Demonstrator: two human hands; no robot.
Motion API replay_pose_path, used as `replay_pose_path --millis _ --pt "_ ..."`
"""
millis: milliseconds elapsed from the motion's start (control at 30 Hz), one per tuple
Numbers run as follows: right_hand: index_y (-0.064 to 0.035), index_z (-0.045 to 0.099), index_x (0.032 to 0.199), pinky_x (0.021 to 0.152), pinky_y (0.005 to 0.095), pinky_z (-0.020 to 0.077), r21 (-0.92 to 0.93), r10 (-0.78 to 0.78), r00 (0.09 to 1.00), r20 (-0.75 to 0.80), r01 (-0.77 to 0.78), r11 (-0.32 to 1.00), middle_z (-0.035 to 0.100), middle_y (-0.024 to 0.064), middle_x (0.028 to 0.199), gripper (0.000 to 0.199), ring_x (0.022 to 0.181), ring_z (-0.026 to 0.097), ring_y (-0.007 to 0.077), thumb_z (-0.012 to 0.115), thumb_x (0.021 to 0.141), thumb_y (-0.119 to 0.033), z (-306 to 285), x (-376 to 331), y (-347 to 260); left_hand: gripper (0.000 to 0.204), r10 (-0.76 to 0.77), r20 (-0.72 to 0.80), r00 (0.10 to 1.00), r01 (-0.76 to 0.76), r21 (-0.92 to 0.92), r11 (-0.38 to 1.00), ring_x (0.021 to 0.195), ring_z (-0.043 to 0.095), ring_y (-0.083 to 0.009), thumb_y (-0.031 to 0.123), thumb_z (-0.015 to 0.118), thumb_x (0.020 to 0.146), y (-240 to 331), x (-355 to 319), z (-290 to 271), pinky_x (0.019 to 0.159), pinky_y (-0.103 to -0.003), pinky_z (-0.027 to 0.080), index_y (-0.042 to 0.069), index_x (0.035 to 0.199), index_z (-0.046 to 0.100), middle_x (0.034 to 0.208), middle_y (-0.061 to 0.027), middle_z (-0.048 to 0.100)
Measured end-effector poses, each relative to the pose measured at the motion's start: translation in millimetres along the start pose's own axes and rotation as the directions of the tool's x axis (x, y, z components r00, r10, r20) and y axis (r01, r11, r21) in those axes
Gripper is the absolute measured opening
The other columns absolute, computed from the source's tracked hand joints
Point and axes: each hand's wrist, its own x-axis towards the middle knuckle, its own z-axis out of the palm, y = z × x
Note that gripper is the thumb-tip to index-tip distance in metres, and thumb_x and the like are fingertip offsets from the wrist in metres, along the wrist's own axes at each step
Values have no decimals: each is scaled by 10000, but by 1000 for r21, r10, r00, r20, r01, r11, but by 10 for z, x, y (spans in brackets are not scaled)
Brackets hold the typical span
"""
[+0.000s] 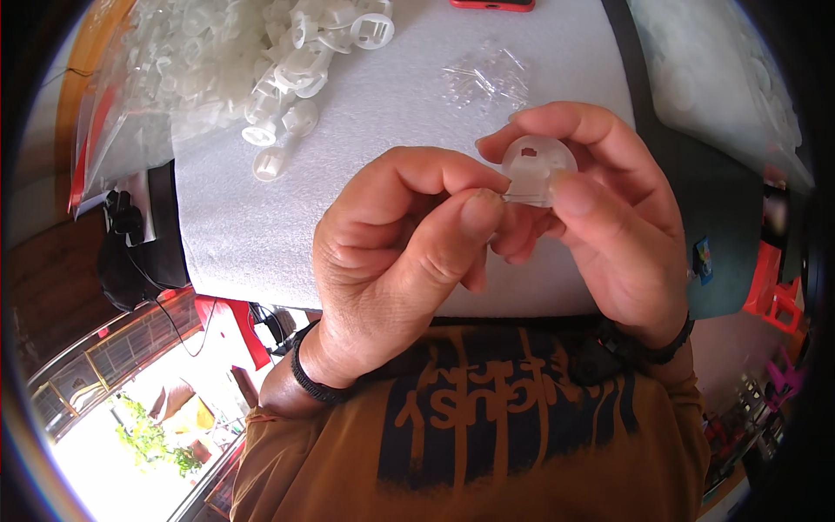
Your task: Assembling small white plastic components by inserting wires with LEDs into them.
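Observation:
Between the fingers and thumb of my right hand (622,209) is a small round plastic part (532,165), frosted and translucent, with a little rectangular hole. My left hand (391,239) pinches a thin clear pin (522,198) at the part's lower edge. The pin's near end is hidden by my left thumb and forefinger, and I cannot tell whether it sits in the part. Beyond my hands lies a small heap of similar clear pins (487,78) on a white foam sheet (252,226).
Loose white plastic parts (300,74) spill across the foam from a large clear bag (187,74) at the far left. Another filled clear bag (718,78) stands at the far right. A red-edged object (492,4) lies at the far edge. A small blue packet (704,261) is at right.

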Motion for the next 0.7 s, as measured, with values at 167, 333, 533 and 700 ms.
replay_pose_path --millis 167,333,533,700 --pt "-20 400 1194 705 320 501 180 46 999 -1 -45 983 502 238 1140 342 794 597 214 387 902 -196 49 18 -36 187 2 -55 998 -1 28 1000 500 501 -72 209 519 878 30 -7 -23 428 -191 404 27 917 537 715 -55 587" --pt "-29 373 1201 732 351 514 175 6 997 71 -19 984 486 263 1142 332 856 603 257 372 907 -182 6 28 24 190 100 -28 995 -97 86 992 512 478 -53 222 528 873 -40 31 -67 461 -181 406 37 910 555 731 -35 561" --pt "-32 370 1181 741 359 522 166 -49 996 77 36 986 474 259 1148 326 896 595 275 405 900 -193 18 33 56 181 184 -20 983 -180 137 974 520 471 -46 206 543 864 -34 35 -92 479 -163 381 27 891 561 763 -45 553" --pt "-33 379 1161 759 364 525 153 -83 990 114 65 986 473 256 1142 322 933 585 286 433 888 -195 -9 45 83 169 190 -23 982 -184 146 972 537 489 -44 179 542 864 -31 28 -101 478 -158 377 14 901 550 764 -43 554"
